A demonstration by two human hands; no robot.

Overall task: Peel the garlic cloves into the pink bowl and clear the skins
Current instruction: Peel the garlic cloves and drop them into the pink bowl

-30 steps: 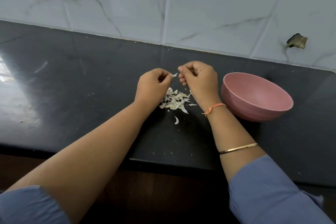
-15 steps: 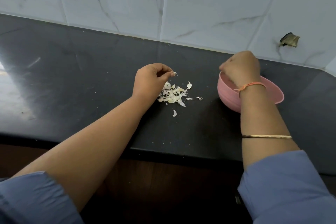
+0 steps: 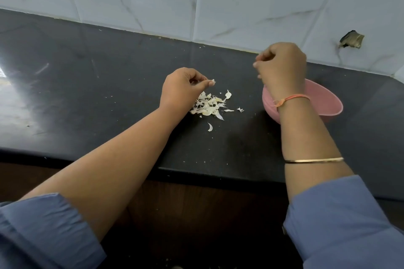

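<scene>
R hand (image 3: 283, 67) now higher over pink bowl (image 3: 323, 102), curled grip, contents unclear; L hand (image 3: 181, 87) pinch-grip on skin scrap (image 3: 213, 81).

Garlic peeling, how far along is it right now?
Done: a pile of garlic skins lies on the counter. In hand: the left hand pinches a skin scrap; the right hand hovers curled over the pink bowl. Left: clearing the skins; the bowl's contents are hidden.
</scene>
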